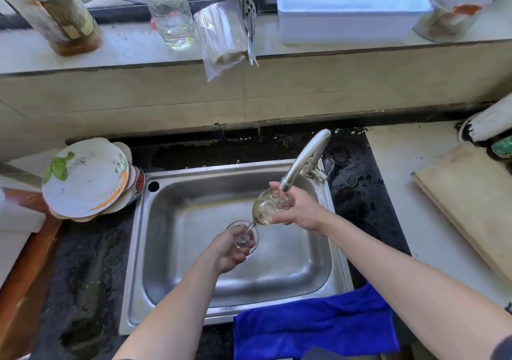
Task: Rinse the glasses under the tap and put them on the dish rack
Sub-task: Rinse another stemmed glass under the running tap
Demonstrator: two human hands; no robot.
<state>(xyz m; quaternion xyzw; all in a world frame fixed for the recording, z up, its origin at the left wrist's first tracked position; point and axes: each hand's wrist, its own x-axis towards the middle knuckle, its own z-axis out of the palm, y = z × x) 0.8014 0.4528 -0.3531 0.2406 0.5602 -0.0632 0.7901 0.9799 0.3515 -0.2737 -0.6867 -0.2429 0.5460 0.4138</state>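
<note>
Sink (133,248) steel, set in dark counter (83,262) below window sill (110,52); left hand (230,251) fingers clamped glass (266,207) foot, right hand (302,210) fingers curled round bowl under tap (302,160).

The left forearm (177,304) and right forearm (401,271) are bare; a dark grey sleeve (502,346) edges the right.

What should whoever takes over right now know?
Left hand grips the wine glass by its foot; right hand holds its bowl.
The glass is tilted over the sink, mouth up at the tap spout.
Done: nothing racked that I can see.
Left: finish rinsing, then rack it. No rack plainly shows, only stacked plates left of the sink.
</note>
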